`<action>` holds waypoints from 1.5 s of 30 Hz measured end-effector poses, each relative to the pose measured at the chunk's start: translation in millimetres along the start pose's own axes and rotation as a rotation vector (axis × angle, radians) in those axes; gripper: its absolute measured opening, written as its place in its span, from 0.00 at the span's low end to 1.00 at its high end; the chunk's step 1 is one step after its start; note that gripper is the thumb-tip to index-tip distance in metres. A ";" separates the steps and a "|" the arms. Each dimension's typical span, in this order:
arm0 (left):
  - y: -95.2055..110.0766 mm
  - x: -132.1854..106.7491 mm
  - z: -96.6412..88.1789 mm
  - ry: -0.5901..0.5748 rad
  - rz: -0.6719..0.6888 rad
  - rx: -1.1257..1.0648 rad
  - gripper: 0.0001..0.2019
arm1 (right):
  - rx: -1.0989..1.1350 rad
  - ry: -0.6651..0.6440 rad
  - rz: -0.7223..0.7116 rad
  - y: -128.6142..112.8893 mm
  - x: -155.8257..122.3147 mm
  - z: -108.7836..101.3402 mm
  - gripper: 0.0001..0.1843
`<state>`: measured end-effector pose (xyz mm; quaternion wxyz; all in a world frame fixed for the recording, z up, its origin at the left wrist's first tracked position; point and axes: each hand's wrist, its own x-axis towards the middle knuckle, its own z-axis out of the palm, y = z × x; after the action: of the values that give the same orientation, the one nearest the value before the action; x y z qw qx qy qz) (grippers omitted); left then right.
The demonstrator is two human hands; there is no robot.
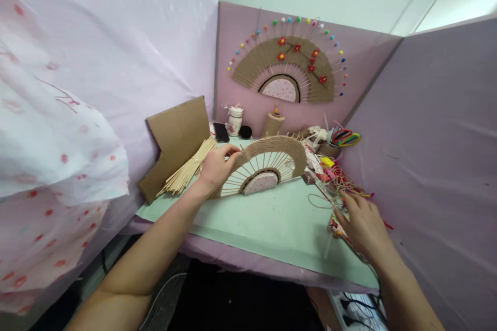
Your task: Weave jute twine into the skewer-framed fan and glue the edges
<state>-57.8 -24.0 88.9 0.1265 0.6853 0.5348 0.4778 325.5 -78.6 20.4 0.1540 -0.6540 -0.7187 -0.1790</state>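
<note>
So the tabletop point(248, 227) is smooth, pale green. Standing mid-table is a half-circle fan point(261, 183): rough, twine-wrapped outer band, thin stick ribs, padded dotted hub; the left hand point(218, 166) pinches its band at upper left. Left of that, a flat brown cardboard piece point(180, 126) leans behind smooth, skinny sticks point(186, 169). Right hand's point(361, 221) fingers curl by loopy, wiry twine point(339, 182), can't tell if they're gripping any.
</note>
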 end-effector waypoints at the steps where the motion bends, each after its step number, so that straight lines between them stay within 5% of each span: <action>1: 0.9 -1.0 0.0 0.002 -0.003 0.008 0.09 | 0.097 0.123 -0.106 -19.4 17.6 -17.5 0.24; 3: 1.8 -2.5 0.3 0.003 -0.010 0.014 0.08 | 0.292 0.290 -0.327 -63.9 55.5 -50.0 0.21; 6: 1.1 -3.8 1.1 0.009 -0.008 0.012 0.09 | 0.413 0.348 -0.601 -128.6 109.0 -80.1 0.16; 11: 0.2 -4.1 2.5 0.032 0.009 0.011 0.09 | 0.393 0.260 -0.808 -183.0 164.2 -78.1 0.10; 27: -9.1 -2.8 16.3 0.144 0.064 -0.004 0.06 | 0.480 0.136 -0.828 -186.1 183.6 -51.3 0.05; 45: -4.4 -1.9 18.0 0.154 0.004 -0.026 0.06 | 0.443 0.067 -0.806 -188.8 178.6 -61.6 0.09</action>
<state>-46.2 -17.8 75.7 0.0929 0.6460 0.5354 0.5362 119.5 36.0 146.0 0.2314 -0.2677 -0.9312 -0.0877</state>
